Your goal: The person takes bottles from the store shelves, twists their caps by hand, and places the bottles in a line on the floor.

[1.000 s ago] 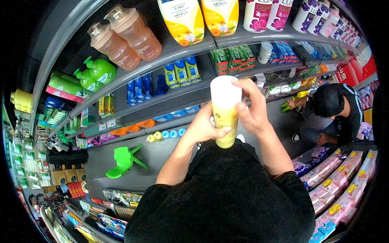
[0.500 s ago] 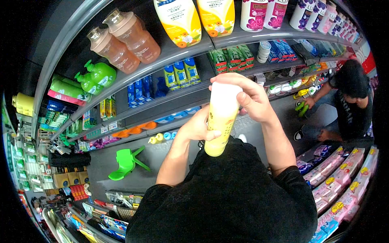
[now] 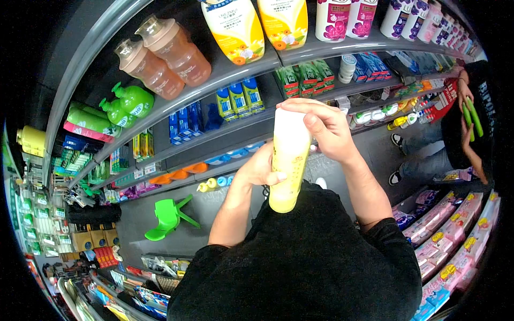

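Observation:
A pale yellow bottle [image 3: 289, 179] with a white upper part is held in front of my chest, tilted a little. My left hand [image 3: 258, 167] wraps round its yellow body, the thumb lying across the front. At the white end, my right hand [image 3: 327, 131] grips from the far side, its fingers bent over the top and its thumb near the side. Glare washes out most of the label, and the backs of the fingers hide part of the top.
Ahead, shelves carry pump bottles [image 3: 131, 100], brown bottles [image 3: 179, 53], yellow-and-white bottles [image 3: 235, 32] and boxes [image 3: 238, 97]. A green chair [image 3: 166, 216] stands on the floor at left. At right, another person [image 3: 460, 123] holds long green things [image 3: 472, 119]. Pink packages [image 3: 447, 241] line the lower right.
The other person has risen from a crouch, lifting the green things from near the floor. My hands keep hold of the bottle, which has shifted slightly left and down.

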The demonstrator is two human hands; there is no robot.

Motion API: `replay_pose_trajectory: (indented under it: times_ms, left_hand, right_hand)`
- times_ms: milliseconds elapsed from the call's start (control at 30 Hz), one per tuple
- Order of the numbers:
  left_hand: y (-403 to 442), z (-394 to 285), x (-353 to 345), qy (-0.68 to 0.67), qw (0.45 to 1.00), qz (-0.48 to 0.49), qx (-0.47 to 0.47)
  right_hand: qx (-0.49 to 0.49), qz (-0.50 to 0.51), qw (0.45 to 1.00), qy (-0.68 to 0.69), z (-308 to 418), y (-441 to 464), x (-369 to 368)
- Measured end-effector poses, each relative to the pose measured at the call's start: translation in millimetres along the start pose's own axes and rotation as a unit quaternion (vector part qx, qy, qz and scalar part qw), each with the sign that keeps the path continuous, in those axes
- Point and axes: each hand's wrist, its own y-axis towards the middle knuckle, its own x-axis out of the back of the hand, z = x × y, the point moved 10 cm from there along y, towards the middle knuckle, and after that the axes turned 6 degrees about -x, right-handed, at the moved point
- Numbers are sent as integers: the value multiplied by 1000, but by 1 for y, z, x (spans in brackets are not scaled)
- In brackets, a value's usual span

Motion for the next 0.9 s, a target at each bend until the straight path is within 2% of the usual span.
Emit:
replay_pose_trajectory:
  times_ms: [100,200,333,467,667,767,867,900]
  left_hand:
    - [0,7,3,5,1000,5,-6]
    - [-2,18,-3,42,998,34,15]
    - [-4,13,-1,-10,1000,14,15]
    - [-2,13,-1,2,1000,19,14]
    - [-1,10,-3,12,999,23,20]
    - [-2,10,0,15,1000,15,9]
    - [-1,0,2,19,1000,-6,-21]
    - [0,-5,2,22,999,-14,-33]
  right_hand:
    - [20,-24,999,-15,3,0,1]
    - [-140,-19,974,174,-27,-5,9]
    - [-82,-58,994,52,-10,0,7]
    - [-122,-45,982,136,-23,-2,7]
    - [-112,-26,986,123,-9,-2,1]
    - [-96,-22,987,126,-8,-4,-2]
    - [-28,-8,998,54,1,-3,-3]
    - [-39,-9,995,90,-1,-3,-4]
